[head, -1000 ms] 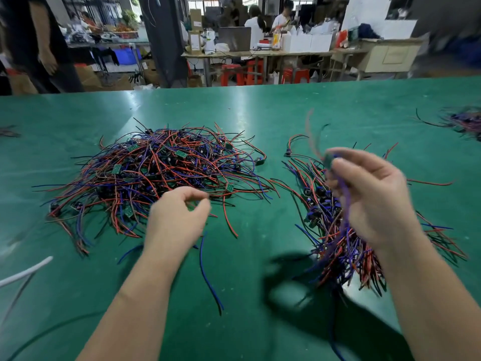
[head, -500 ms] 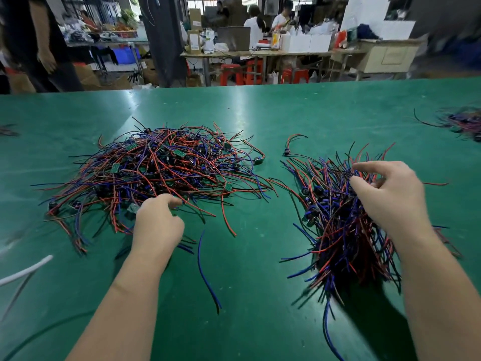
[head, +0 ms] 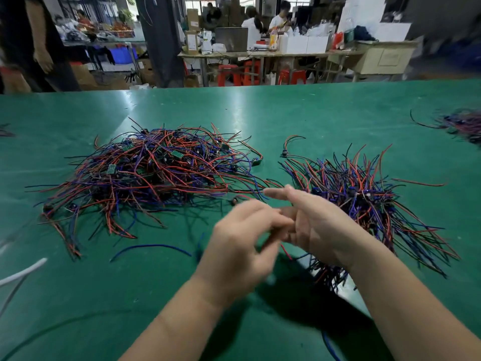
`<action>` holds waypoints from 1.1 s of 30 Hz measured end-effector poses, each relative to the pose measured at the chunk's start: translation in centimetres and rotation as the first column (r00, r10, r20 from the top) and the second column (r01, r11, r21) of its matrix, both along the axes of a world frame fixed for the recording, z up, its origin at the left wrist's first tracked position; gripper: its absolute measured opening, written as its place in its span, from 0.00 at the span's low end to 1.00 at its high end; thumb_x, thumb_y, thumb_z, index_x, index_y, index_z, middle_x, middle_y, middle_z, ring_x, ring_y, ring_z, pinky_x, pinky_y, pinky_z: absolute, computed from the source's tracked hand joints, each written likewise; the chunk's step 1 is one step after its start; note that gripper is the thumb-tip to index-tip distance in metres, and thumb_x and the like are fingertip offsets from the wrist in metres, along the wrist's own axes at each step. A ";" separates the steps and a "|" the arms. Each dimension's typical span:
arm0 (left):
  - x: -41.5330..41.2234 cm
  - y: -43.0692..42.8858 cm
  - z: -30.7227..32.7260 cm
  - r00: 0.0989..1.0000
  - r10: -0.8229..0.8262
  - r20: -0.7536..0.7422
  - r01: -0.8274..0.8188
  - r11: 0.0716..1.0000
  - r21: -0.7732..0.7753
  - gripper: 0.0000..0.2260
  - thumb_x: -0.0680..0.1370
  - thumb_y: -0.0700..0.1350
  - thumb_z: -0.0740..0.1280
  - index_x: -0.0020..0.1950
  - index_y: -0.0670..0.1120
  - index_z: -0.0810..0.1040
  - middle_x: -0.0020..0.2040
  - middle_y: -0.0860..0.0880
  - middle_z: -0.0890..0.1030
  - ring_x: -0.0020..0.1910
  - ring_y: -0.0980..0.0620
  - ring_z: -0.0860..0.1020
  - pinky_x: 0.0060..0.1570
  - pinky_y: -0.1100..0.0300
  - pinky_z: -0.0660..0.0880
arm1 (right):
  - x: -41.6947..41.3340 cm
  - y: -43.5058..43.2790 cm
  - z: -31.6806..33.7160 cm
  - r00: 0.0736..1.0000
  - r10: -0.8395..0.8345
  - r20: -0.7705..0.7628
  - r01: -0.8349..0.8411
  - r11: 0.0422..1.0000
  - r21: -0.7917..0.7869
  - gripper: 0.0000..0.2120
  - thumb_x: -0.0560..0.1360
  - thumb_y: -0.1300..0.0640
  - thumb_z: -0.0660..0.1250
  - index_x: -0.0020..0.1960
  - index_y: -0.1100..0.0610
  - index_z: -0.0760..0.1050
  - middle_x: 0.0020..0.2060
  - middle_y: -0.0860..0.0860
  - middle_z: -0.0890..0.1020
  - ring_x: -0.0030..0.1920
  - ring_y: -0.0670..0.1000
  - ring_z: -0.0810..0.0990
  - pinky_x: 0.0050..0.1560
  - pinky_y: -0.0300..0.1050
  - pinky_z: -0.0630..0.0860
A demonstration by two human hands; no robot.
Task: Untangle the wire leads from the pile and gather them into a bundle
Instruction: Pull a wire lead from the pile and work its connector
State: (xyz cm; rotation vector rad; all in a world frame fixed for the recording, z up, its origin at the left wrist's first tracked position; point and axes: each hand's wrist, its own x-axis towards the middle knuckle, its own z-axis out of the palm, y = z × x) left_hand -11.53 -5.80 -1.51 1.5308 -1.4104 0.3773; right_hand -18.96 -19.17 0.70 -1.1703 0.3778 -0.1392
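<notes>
Wire-lead pile [head: 156, 175] (red, blue and black strands w/ small green boards among them) lies centre-left of frame, spread wider than deep, long axis running left–right. Bundle [head: 364, 201] sits centre-right, apart from the pile except for a few stray strands between; its strands fan from upper middle toward lower right. Both hands meet at lower centre, between the two heaps.

- **Left hand** [head: 242, 246]: fingers curled, blurred. A short red end shows just beside it, but whether it pinches a lead cannot be told.
- **Right hand** [head: 320, 225]: fingers straight, pointing left, palm turned toward the left hand.

The pile is up-left of the hands, nearer the left; the bundle is just behind the right. By judgement, the next pick falls to the left hand and the drop-off to the right. One loose blue lead [head: 151, 248] lies alone, left of the hands.

Surface: glossy green table [head: 260, 118]. Room: workshop w/ benches, red stools [head: 229, 75], boxes and several persons along the upper edge. Another wire heap [head: 463, 123] lies at far right.
</notes>
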 end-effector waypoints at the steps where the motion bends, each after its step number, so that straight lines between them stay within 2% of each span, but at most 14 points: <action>1: -0.5 -0.2 -0.3 0.998 -0.058 0.011 0.057 0.998 0.032 0.04 0.71 0.34 0.71 0.45 0.41 0.82 0.43 0.47 0.81 0.45 0.48 0.80 0.48 0.54 0.77 | 0.1 0.2 -0.2 1.000 0.028 0.005 -0.028 1.000 0.009 0.17 0.75 0.51 0.61 0.59 0.59 0.74 0.38 0.59 0.81 0.35 0.52 0.78 0.33 0.40 0.74; 4: -1.7 -0.6 -0.7 0.983 -0.170 0.063 0.164 0.982 0.092 0.04 0.72 0.34 0.71 0.45 0.41 0.83 0.42 0.47 0.81 0.44 0.48 0.79 0.48 0.56 0.77 | -0.1 0.5 -0.5 0.998 0.036 0.049 -0.034 0.999 -0.040 0.14 0.65 0.60 0.70 0.50 0.60 0.82 0.44 0.63 0.82 0.43 0.56 0.79 0.40 0.43 0.78; 7: -2.4 -0.8 -0.8 0.981 -0.193 -0.011 0.193 0.980 0.040 0.03 0.73 0.38 0.72 0.45 0.41 0.83 0.44 0.47 0.80 0.44 0.51 0.78 0.47 0.58 0.77 | -0.5 -0.1 -0.2 0.986 -0.068 0.152 0.072 0.997 -0.021 0.12 0.62 0.67 0.70 0.45 0.60 0.83 0.41 0.60 0.84 0.36 0.51 0.83 0.37 0.39 0.80; 9: -2.3 -0.8 -0.6 0.984 -0.125 -0.125 0.121 0.992 -0.034 0.06 0.75 0.44 0.70 0.42 0.43 0.82 0.42 0.49 0.79 0.40 0.53 0.77 0.42 0.58 0.76 | -0.6 -0.7 0.1 0.965 -0.153 0.214 0.147 0.988 0.045 0.12 0.62 0.68 0.68 0.42 0.59 0.84 0.40 0.58 0.84 0.34 0.49 0.83 0.35 0.36 0.79; 11: -1.8 -0.8 -0.4 0.967 0.043 -0.250 -0.058 0.997 -0.052 0.12 0.77 0.49 0.65 0.38 0.46 0.81 0.38 0.51 0.78 0.37 0.53 0.76 0.39 0.55 0.74 | -0.6 -1.0 0.3 0.948 -0.197 0.250 0.181 0.980 0.087 0.12 0.61 0.67 0.68 0.40 0.57 0.85 0.39 0.56 0.84 0.33 0.48 0.83 0.33 0.35 0.78; 13: -1.1 -0.8 -0.2 0.856 0.157 -0.492 -0.174 0.985 0.012 0.14 0.78 0.54 0.63 0.38 0.48 0.80 0.36 0.51 0.80 0.36 0.51 0.77 0.39 0.54 0.75 | -0.6 -0.8 0.4 0.947 -0.190 0.257 0.166 0.980 0.111 0.12 0.61 0.67 0.68 0.39 0.56 0.85 0.39 0.57 0.85 0.34 0.48 0.83 0.32 0.34 0.78; 16: -0.2 -0.8 0.1 0.661 0.101 -0.743 -0.064 0.995 0.079 0.13 0.76 0.60 0.63 0.45 0.52 0.81 0.39 0.55 0.83 0.39 0.54 0.79 0.38 0.61 0.74 | -0.5 0.0 0.4 0.964 -0.110 0.242 0.086 0.990 0.110 0.11 0.62 0.66 0.68 0.40 0.55 0.85 0.40 0.56 0.85 0.35 0.48 0.84 0.31 0.34 0.78; 18: 0.0 -1.0 0.3 0.608 -0.009 -0.794 0.035 0.999 0.016 0.11 0.73 0.57 0.62 0.45 0.54 0.81 0.40 0.59 0.84 0.41 0.61 0.80 0.41 0.68 0.74 | -0.4 0.6 0.2 0.972 -0.066 0.226 0.047 0.995 0.088 0.11 0.64 0.66 0.68 0.39 0.54 0.84 0.38 0.55 0.85 0.35 0.48 0.85 0.30 0.34 0.77; 20: -0.1 -1.1 0.4 0.575 -0.088 -0.813 0.071 0.996 -0.057 0.10 0.73 0.53 0.63 0.45 0.51 0.81 0.38 0.56 0.84 0.38 0.61 0.80 0.42 0.68 0.75 | -0.2 0.9 -0.1 0.978 -0.057 0.202 0.046 0.997 0.059 0.08 0.64 0.65 0.68 0.38 0.55 0.83 0.36 0.55 0.85 0.35 0.49 0.85 0.28 0.34 0.77; 24: 0.0 -1.1 0.2 0.438 -0.136 -0.889 0.027 0.990 -0.138 0.11 0.70 0.53 0.68 0.43 0.46 0.81 0.38 0.49 0.84 0.36 0.54 0.81 0.44 0.58 0.79 | -0.2 1.0 -0.5 0.983 -0.049 0.174 0.054 0.998 -0.023 0.05 0.64 0.63 0.70 0.38 0.57 0.83 0.37 0.57 0.84 0.36 0.53 0.85 0.31 0.39 0.79; 26: 0.2 -1.1 0.2 0.357 -0.137 -0.924 -0.007 0.989 -0.149 0.11 0.67 0.53 0.71 0.39 0.46 0.82 0.39 0.47 0.85 0.39 0.51 0.81 0.49 0.52 0.77 | -0.1 1.0 -0.7 0.990 -0.066 0.128 0.086 0.984 -0.158 0.03 0.67 0.63 0.70 0.38 0.58 0.83 0.36 0.57 0.84 0.35 0.52 0.84 0.33 0.38 0.79; 27: 0.3 -1.2 0.3 0.327 -0.129 -0.936 -0.024 0.989 -0.144 0.09 0.67 0.52 0.71 0.37 0.46 0.83 0.38 0.47 0.85 0.38 0.51 0.81 0.48 0.54 0.77 | -0.1 0.9 -0.8 0.989 -0.101 0.107 0.124 0.964 -0.236 0.04 0.70 0.64 0.69 0.38 0.59 0.82 0.34 0.56 0.84 0.33 0.51 0.82 0.33 0.37 0.78; 30: 0.8 -1.0 0.5 0.317 -0.066 -0.946 -0.014 0.997 -0.074 0.08 0.73 0.44 0.70 0.34 0.45 0.81 0.32 0.48 0.83 0.30 0.55 0.78 0.35 0.65 0.76 | 0.2 0.6 -1.0 0.979 -0.189 0.083 0.204 0.944 -0.258 0.05 0.73 0.62 0.68 0.39 0.60 0.80 0.30 0.53 0.79 0.28 0.46 0.76 0.29 0.34 0.72; 33: 0.6 -0.5 0.8 0.359 -0.017 -0.933 0.212 0.975 0.064 0.10 0.74 0.42 0.69 0.33 0.43 0.81 0.30 0.48 0.82 0.26 0.56 0.75 0.30 0.66 0.73 | 0.1 0.6 -0.8 0.994 -0.070 0.090 0.082 0.987 -0.136 0.12 0.65 0.53 0.71 0.43 0.61 0.81 0.30 0.51 0.78 0.28 0.45 0.72 0.29 0.34 0.68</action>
